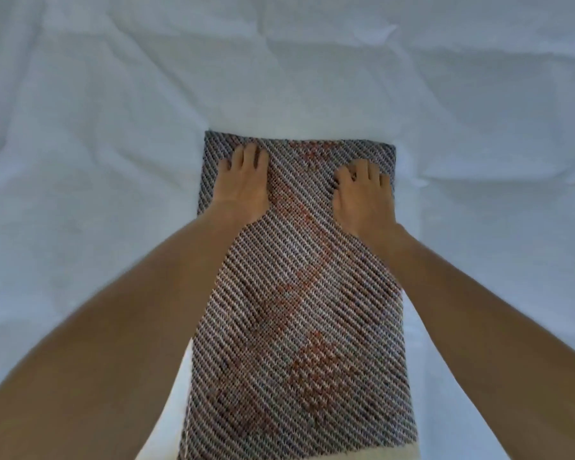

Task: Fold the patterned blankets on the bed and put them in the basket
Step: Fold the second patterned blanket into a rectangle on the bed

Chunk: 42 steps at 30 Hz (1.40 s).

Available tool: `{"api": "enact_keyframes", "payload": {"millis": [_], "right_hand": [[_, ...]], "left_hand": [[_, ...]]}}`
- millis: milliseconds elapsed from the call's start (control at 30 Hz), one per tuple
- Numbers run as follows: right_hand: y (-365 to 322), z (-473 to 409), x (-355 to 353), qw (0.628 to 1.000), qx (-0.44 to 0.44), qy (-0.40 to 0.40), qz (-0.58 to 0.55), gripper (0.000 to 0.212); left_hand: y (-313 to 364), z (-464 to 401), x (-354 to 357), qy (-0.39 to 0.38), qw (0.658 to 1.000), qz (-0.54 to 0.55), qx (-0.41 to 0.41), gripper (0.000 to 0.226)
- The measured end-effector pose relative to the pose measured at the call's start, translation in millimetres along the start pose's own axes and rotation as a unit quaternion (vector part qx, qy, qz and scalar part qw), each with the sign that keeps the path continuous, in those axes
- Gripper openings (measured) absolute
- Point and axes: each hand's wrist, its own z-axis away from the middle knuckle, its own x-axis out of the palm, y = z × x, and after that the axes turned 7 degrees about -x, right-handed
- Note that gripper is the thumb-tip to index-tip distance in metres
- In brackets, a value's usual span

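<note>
White bedding (113,127) carries 1 patterned blanket (299,310), long axis running away from the camera, both hands (244,184) (362,194) flat, apart.

The blanket (299,293) lies lengthwise on the bed (97,127) before me. My left hand (243,185) rests on its far left corner, my right hand (362,197) on its far right.

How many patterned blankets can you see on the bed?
1. The patterned blanket lies folded in a long strip down the middle of the white bed, with the left hand and right hand pressing flat near its far end. Others may lie out of view.
</note>
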Motion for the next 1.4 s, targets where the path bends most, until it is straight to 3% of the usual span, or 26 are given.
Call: {"api": "enact_keyframes", "payload": {"millis": [167, 300, 467, 700, 833, 1100, 1400], "right_hand": [[21.4, -67.4, -13.2, 0.995, -0.008, -0.097, -0.011, 0.066], [31.1, -85.1, -17.4, 0.978, 0.017, -0.209, -0.010, 0.064], [39.1, -89.3, -15.1, 0.967, 0.027, -0.255, 0.011, 0.064], [37.8, -69.4, -20.5, 0.982, -0.019, -0.177, 0.066, 0.050], [38.3, -50.7, -45.7, 0.989, -0.045, -0.126, 0.064, 0.041], [19.8, 36.1, -102.6, 0.992, -0.071, -0.091, 0.047, 0.036], [-17.1, 183.5, -99.5, 0.984, -0.106, -0.140, 0.017, 0.051]], "left_hand": [[-26.3, -54.8, -11.5, -0.025, 1.000, -0.012, -0.012, 0.084], [-38.9, -66.7, -10.8, -0.069, 0.997, -0.024, -0.001, 0.069], [-41.7, -69.3, -11.4, -0.104, 0.994, -0.039, 0.001, 0.059], [-42.8, -53.5, -20.5, -0.037, 0.997, -0.069, 0.013, 0.046], [-41.0, -27.2, -39.0, -0.019, 0.999, -0.035, 0.015, 0.033], [-47.9, 83.1, -82.5, -0.006, 0.998, -0.024, 0.054, 0.037], [-35.8, 243.2, -32.6, -0.047, 0.992, -0.003, 0.115, 0.051]]}}
